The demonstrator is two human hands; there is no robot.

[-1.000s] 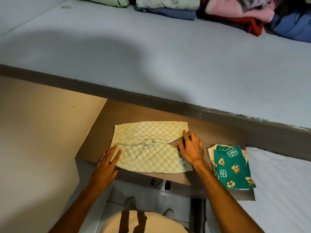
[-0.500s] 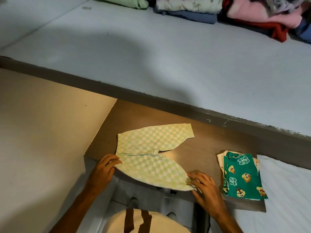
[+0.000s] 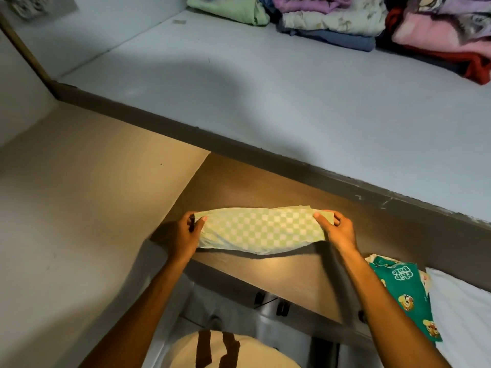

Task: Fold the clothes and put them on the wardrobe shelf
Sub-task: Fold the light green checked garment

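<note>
Head view: both hands' fingers (image 3: 322,218) pinch the checked garment's (image 3: 259,229) ends.

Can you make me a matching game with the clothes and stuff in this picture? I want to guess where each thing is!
Things:
1. checked cloth
2. green cartoon cloth
3. pink cloth
4. left hand

Places:
A. far back on the grey shelf, right side
B. held between both hands over the brown board
C. lying flat by the right arm
D. gripping the left end of the checked cloth

Pairs: 1-B, 2-C, 3-A, 4-D. The right hand grips the other end.
</note>
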